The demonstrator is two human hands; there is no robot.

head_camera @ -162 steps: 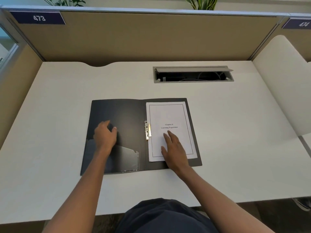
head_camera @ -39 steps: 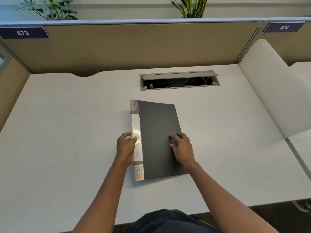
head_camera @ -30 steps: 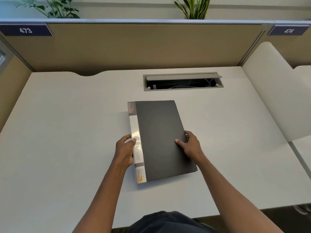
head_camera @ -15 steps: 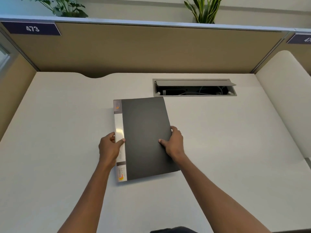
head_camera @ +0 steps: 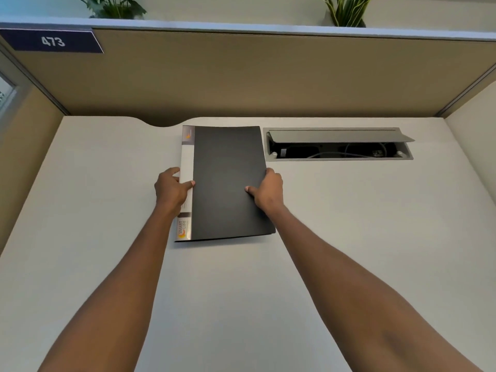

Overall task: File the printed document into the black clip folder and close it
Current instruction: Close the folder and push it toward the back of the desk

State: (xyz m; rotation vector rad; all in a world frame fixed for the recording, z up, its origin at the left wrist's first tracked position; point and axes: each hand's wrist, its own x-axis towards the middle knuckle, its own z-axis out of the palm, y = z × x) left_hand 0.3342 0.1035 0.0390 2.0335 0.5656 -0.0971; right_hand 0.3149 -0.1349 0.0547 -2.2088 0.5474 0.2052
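- Black clip folder (head_camera: 228, 181), closed, lies on the white worktop (head_camera: 349, 237), well back from the near edge; its far edge reaches almost to the beige partition (head_camera: 241, 76).
- Its spine, a white and silver strip with an orange logo at the near end, runs along the left side.
- Left hand (head_camera: 170, 190) grips the spine edge about midway along, thumb on top of the strip, fingers curled at the side.
- Right hand (head_camera: 268, 191) grips the opposite long edge at about the same height, thumb pressed flat on the cover, fingers wrapped round the edge.
- No sheet of the printed document shows outside the cover.
- Just right of the folder's far corner sits the grey cable hatch (head_camera: 338, 143), its flap raised and cables visible within.
- A dark sign reading 473 (head_camera: 52, 41) is fixed to the partition's upper left.
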